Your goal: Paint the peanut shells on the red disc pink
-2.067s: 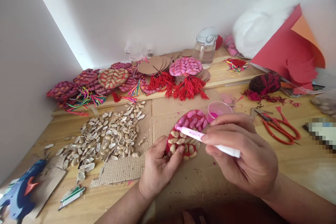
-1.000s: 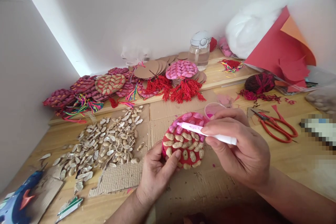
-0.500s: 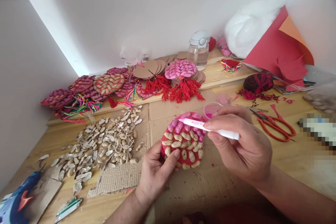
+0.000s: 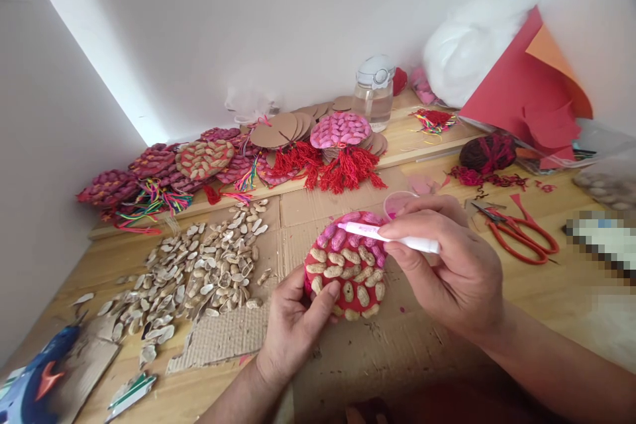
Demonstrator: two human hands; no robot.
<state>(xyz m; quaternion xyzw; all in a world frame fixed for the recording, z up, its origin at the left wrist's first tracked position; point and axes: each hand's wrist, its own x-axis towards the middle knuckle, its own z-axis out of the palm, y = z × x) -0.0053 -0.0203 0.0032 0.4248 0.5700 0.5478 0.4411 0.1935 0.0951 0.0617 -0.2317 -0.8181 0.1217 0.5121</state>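
The left hand (image 4: 298,321) pinches a round red disc studded with peanut shells (image 4: 346,268) over brown cardboard (image 4: 392,351); the right hand (image 4: 454,265) grips a slim white marker (image 4: 365,230), its tip at the far-left pink shells. The disc has turned flatter, showing pink only on its far part, near shells tan.

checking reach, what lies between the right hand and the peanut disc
In the head view, a white marker, held in the right hand and reaching over the peanut disc; whether its tip touches is unclear.
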